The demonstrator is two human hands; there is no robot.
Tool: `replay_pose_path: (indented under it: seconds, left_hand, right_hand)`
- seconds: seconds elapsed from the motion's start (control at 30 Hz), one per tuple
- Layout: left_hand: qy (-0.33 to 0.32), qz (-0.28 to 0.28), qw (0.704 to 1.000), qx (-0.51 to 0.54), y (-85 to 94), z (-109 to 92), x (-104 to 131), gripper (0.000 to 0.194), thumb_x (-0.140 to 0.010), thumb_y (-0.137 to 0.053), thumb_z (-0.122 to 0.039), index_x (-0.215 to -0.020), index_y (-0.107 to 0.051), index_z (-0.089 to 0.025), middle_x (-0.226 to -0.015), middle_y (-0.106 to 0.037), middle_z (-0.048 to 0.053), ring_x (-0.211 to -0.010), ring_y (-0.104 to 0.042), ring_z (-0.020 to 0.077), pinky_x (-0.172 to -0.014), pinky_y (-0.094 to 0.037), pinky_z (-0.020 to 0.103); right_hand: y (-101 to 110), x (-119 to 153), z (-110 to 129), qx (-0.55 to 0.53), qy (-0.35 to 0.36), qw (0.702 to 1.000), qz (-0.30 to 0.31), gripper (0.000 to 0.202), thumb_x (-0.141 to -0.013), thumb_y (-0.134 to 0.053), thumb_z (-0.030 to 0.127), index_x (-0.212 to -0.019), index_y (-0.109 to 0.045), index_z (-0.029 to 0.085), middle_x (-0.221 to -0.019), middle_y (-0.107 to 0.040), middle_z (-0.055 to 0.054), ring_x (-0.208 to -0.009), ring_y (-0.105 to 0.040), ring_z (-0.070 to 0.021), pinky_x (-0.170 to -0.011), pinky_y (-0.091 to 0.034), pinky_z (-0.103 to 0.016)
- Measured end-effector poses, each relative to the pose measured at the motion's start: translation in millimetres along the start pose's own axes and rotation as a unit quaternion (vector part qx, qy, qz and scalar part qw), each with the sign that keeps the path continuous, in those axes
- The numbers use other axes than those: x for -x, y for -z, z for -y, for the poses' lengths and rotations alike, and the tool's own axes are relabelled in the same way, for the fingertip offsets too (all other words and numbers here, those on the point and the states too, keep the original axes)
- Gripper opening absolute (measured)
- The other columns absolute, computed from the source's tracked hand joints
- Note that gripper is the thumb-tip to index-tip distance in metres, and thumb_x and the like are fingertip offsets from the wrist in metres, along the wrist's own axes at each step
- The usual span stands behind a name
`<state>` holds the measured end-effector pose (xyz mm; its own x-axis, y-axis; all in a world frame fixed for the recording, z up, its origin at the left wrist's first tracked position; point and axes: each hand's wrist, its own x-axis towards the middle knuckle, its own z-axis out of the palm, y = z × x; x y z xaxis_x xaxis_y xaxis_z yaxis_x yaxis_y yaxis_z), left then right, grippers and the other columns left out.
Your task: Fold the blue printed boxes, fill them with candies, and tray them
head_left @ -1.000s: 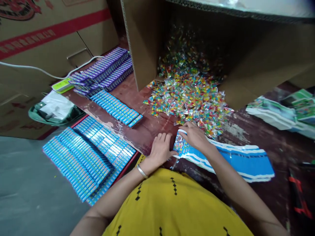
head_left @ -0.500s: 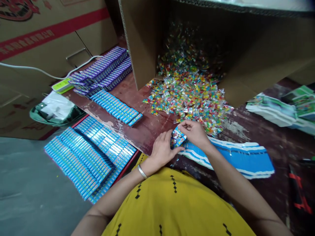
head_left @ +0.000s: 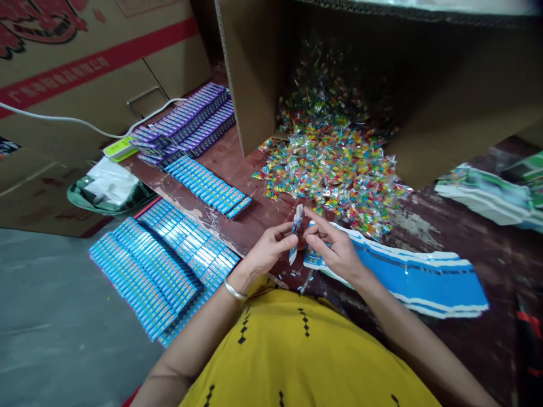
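- a yellow garment point(head_left: 275, 350) with black diamond marks is worn, and a silver bangle point(head_left: 235, 289) is worn on the left wrist.
- a small printed carton point(head_left: 296, 229) is pinched between the thumb and fingers of the left hand point(head_left: 269, 251), held on edge above the front of the table point(head_left: 267, 217).
- the right hand point(head_left: 333, 247) is held just beside it, the index finger stretched towards its upper end and the thumb apart from that finger; whether it is gripped there too cannot be told.
- flat blue cartons point(head_left: 428, 277) are fanned out beside the right forearm.
- at the left, slim blue boxes point(head_left: 144, 271) are packed in rows.
- farther in, a short blue row point(head_left: 207, 185) is set on the table.
- clear candy packets point(head_left: 326, 169) are heaped at the mouth of an open cardboard box point(head_left: 254, 85).
- purple boxes point(head_left: 186, 121) are stacked in rows near a large red-banded carton point(head_left: 102, 68).
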<state>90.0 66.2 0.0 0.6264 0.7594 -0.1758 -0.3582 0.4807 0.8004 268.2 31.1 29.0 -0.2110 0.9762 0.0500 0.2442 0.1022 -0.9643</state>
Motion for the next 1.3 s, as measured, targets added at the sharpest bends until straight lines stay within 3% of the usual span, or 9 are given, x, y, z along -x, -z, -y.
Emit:
replay_pose_path:
  seconds: [0.17, 0.37, 0.53, 0.7, 0.8, 0.9, 1.0, 1.13, 1.3]
  left_hand:
    - [0.012, 0.028, 0.999, -0.028, 1.6, -4, 5, 0.051, -0.077, -0.075, -0.038, -0.123, -0.064, -0.018, -0.113, -0.068, 0.008, -0.093, -0.064, 0.0189, -0.088, -0.046, 0.031]
    - [0.028, 0.044, 0.985, -0.166, 4.1, -9, 10, 0.039, -0.078, -0.072, -0.042, -0.104, -0.072, -0.014, -0.092, -0.071, 0.004, -0.083, -0.062, 0.0178, -0.078, -0.045, 0.027]
    - [-0.031, -0.116, 0.987, -0.111, 2.0, 3, 4, 0.036, -0.079, -0.071, -0.041, -0.102, -0.073, -0.014, -0.090, -0.072, 0.004, -0.080, -0.063, 0.0172, -0.078, -0.049, 0.030]
    - [-0.113, -0.232, 0.963, -0.076, -7.2, 18, -1, 0.027, -0.075, -0.075, -0.036, -0.090, -0.071, -0.014, -0.086, -0.071, 0.003, -0.076, -0.063, 0.0144, -0.077, -0.052, 0.029]
    - [-0.161, -0.258, 0.945, -0.120, -12.6, 16, 2, 0.037, -0.077, -0.074, -0.032, -0.109, -0.063, -0.018, -0.093, -0.070, 0.003, -0.082, -0.065, 0.0151, -0.078, -0.053, 0.028]
    - [-0.190, -0.265, 0.924, -0.199, -16.3, 10, 10, 0.060, -0.083, -0.068, -0.031, -0.136, -0.043, -0.025, -0.103, -0.067, 0.005, -0.091, -0.065, 0.0165, -0.082, -0.054, 0.030]
    - [-0.170, -0.239, 0.918, -0.266, -17.3, 7, 17, 0.058, -0.089, -0.059, -0.032, -0.143, -0.039, -0.026, -0.109, -0.066, 0.006, -0.091, -0.064, 0.0167, -0.082, -0.053, 0.031]
    - [-0.140, -0.191, 0.936, -0.261, -12.5, 8, 18, 0.046, -0.090, -0.058, -0.032, -0.134, -0.048, -0.023, -0.116, -0.065, 0.006, -0.098, -0.063, 0.0180, -0.087, -0.051, 0.031]
    - [-0.089, -0.129, 0.972, -0.173, -2.8, 7, 16, 0.037, -0.082, -0.068, -0.032, -0.113, -0.054, -0.019, -0.096, -0.067, 0.004, -0.085, -0.065, 0.0160, -0.076, -0.052, 0.027]
  right_hand:
    - [13, -9, 12, 0.020, -0.032, 0.997, 0.066, 0.036, -0.090, -0.060, 0.032, -0.124, -0.054, 0.024, -0.077, -0.064, 0.002, -0.066, -0.059, -0.0125, -0.060, -0.046, -0.024]
    - [32, -17, 22, 0.008, -0.109, 0.963, 0.247, 0.018, -0.082, -0.068, 0.036, -0.089, -0.065, 0.020, -0.062, -0.064, 0.002, -0.052, -0.060, -0.0134, -0.050, -0.044, -0.023]
    - [16, -15, 8, -0.050, -0.093, 0.994, -0.030, 0.033, -0.078, -0.072, 0.040, -0.104, -0.062, 0.022, -0.080, -0.066, -0.001, -0.067, -0.062, -0.0154, -0.057, -0.049, -0.025]
    - [-12, -9, -14, 0.021, -0.073, 0.992, -0.100, 0.030, -0.083, -0.065, 0.044, -0.068, -0.056, 0.020, -0.061, -0.050, 0.003, -0.058, -0.048, -0.0122, -0.053, -0.039, -0.024]
    - [-22, -10, -21, 0.020, -0.057, 0.984, -0.167, 0.024, -0.085, -0.064, 0.043, -0.075, -0.058, 0.021, -0.061, -0.049, 0.004, -0.057, -0.046, -0.0120, -0.054, -0.038, -0.024]
    - [-26, -14, -22, -0.007, -0.033, 0.980, -0.197, 0.026, -0.084, -0.065, 0.039, -0.105, -0.064, 0.023, -0.081, -0.064, 0.000, -0.072, -0.057, -0.0158, -0.067, -0.047, -0.027]
    - [-31, -15, -22, -0.019, -0.018, 0.980, -0.197, 0.038, -0.086, -0.063, 0.037, -0.121, -0.062, 0.025, -0.098, -0.068, -0.004, -0.084, -0.062, -0.0183, -0.077, -0.051, -0.031]
    - [-36, -13, -24, -0.016, -0.012, 0.976, -0.216, 0.035, -0.085, -0.064, 0.037, -0.119, -0.065, 0.026, -0.101, -0.068, -0.005, -0.085, -0.062, -0.0192, -0.077, -0.051, -0.032]
    - [-28, -13, -29, 0.035, -0.005, 0.984, -0.173, 0.017, -0.089, -0.059, 0.035, -0.099, -0.066, 0.024, -0.090, -0.066, -0.003, -0.081, -0.061, -0.0187, -0.074, -0.050, -0.031]
